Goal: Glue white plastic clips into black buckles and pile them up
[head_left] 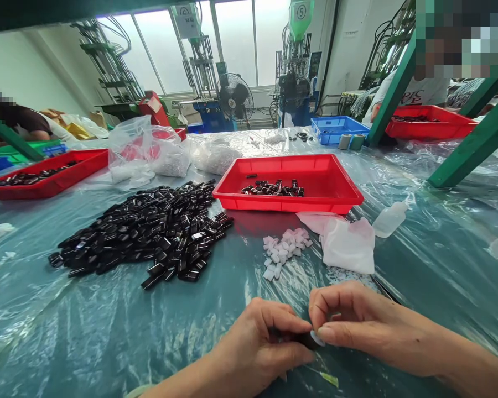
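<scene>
While a small black piece (304, 338) is pinched by the left hand (257, 337) in the bottom middle of the frame, a small white bit (317, 338) is gripped by the right hand (357, 318) at the end of that piece. Both grips are closed, with the fingertips of the two hands held close together. Much of the black piece is hidden by fingers, so it cannot be told how far the white bit is fitted to it. A yellow-green strip (329, 379) is seen just below the hands. Left of the middle, a big heap of black parts (141, 232) is spread on the green table (120, 331), which is covered with shiny plastic. In the middle, more dark parts (274, 189) are held in a red tray (282, 204). Below the tray, a little pile of white pieces (284, 251) is seen, with a white bag (348, 246) to its right. Near the right edge of that bag, a clear bottle (390, 219) is laid down.
</scene>
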Demonstrator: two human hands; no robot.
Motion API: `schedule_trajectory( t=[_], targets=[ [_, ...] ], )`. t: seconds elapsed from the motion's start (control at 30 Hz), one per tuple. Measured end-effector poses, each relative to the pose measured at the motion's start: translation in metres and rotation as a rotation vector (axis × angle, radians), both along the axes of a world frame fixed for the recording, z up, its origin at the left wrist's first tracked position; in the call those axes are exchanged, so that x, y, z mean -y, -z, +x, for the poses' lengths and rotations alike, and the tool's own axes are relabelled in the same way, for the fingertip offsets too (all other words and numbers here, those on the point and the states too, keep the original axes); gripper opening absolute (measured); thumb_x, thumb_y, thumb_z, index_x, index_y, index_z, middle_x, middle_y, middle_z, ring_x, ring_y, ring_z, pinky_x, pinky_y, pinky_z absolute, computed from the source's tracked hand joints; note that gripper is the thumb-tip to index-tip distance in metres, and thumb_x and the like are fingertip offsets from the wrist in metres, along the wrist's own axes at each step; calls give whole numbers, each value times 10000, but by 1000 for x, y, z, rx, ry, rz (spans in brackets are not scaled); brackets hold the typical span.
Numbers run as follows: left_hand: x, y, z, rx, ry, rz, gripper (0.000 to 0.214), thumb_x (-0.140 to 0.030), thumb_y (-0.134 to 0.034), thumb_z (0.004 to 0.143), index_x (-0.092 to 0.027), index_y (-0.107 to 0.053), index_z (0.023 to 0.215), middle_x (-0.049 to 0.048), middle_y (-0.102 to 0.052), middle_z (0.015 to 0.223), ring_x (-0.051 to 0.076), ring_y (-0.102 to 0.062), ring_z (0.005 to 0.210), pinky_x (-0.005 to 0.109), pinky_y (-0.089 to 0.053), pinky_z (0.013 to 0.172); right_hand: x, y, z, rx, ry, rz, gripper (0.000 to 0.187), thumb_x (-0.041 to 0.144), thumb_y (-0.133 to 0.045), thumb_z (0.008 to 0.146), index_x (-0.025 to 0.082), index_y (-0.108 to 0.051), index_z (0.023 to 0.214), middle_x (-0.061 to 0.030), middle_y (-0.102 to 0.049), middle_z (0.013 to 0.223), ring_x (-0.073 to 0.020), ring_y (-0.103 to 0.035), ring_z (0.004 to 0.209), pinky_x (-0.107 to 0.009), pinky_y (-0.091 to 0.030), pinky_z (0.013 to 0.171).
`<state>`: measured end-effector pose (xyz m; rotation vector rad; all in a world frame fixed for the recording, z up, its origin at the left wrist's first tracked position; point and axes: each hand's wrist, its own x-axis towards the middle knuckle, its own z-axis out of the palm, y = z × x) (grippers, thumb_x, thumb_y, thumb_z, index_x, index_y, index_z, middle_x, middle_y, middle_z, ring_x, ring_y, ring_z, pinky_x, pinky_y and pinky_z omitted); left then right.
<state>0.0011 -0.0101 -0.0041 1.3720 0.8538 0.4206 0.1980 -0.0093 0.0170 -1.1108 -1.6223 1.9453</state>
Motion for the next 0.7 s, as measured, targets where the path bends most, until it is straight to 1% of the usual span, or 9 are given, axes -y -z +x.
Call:
schedule_trajectory(
  t=[0.13,0.2,0.27,0.37,0.5,0.6,0.7],
  targets=[
    [0,1,-1,-24,16,15,105,-182,-632,734,-121,-677,662,-21,-450,629,63,-414,470,180,-309,426,1,1,1,6,15,-28,175,312,-611,776,141,-575,793,27,-478,685,-95,-371,632,-222,-271,554],
    [-1,0,-2,-29,22,18,128,-189,-634,733,-123,-663,627,-26,-443,622,60,-416,457,178,-309,419,1,2,1,12,21,-59,185,315,-628,761,137,-601,801,22,-505,681,-96,-405,630,-215,-309,564],
    [-1,-1,-2,-38,32,11,113,-200,-640,732,-128,-680,655,-25,-450,633,59,-422,448,177,-313,411,0,4,1,10,19,-90,205,332,-650,741,134,-623,785,23,-519,649,-89,-424,598,-209,-331,551],
    [-1,-2,-2,-49,63,14,99,-208,-654,727,-131,-704,689,-25,-452,628,62,-427,444,176,-318,409,-1,6,0,-18,13,-125,229,347,-686,705,125,-644,747,22,-541,604,-79,-447,553,-202,-333,526],
    [-1,-3,-2,-50,90,57,93,-201,-658,730,-145,-719,689,-33,-423,595,63,-419,441,172,-317,408,-1,10,-2,-27,27,-157,248,357,-717,669,122,-655,715,27,-542,555,-70,-452,515,-197,-313,503],
    [-1,-3,-3,-57,106,61,107,-193,-639,743,-155,-736,768,-27,-434,612,68,-425,449,175,-326,412,0,13,-3,-32,62,-185,273,366,-745,627,120,-650,695,25,-555,545,-72,-467,498,-197,-319,492],
    [-1,-2,-4,-83,93,61,125,-188,-621,748,-145,-736,773,-21,-444,620,69,-428,453,179,-333,421,0,14,-5,-42,100,-200,277,357,-763,595,122,-641,676,27,-560,538,-72,-477,485,-193,-321,481]
  ],
)
